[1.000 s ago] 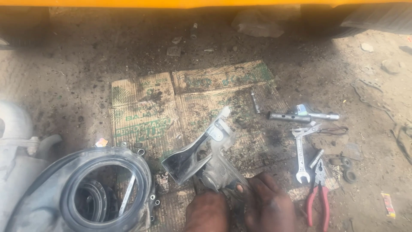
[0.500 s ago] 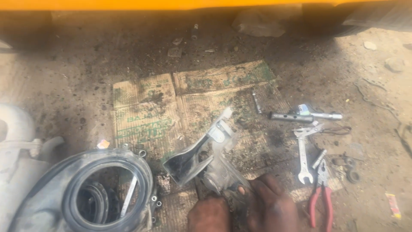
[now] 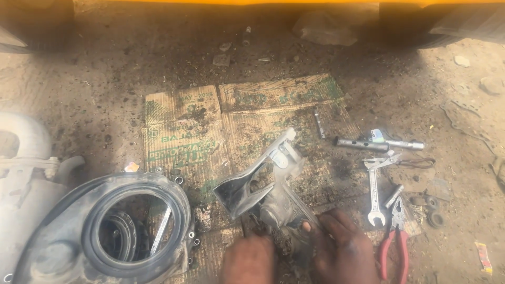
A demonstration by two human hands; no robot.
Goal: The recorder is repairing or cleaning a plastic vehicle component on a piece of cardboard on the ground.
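A greasy grey metal engine part (image 3: 268,181) with a long arm and a dark curved plate lies on flattened cardboard (image 3: 210,131) on the dirt floor. My left hand (image 3: 248,260) rests at its near end, fingers curled under. My right hand (image 3: 344,250) grips the part's lower right side, with fingertips pressed against the metal body. What the left hand's fingers do is hidden by the back of the hand.
A round black housing (image 3: 113,226) with a rubber ring and small nuts sits at left. Tube spanners (image 3: 379,143), an open-ended spanner (image 3: 373,192) and red-handled pliers (image 3: 394,239) lie at right. A pale tank (image 3: 23,163) is far left. A yellow vehicle edge (image 3: 252,2) spans the top.
The view has shifted slightly. Both hands stay at the part's near end, with little movement between frames.
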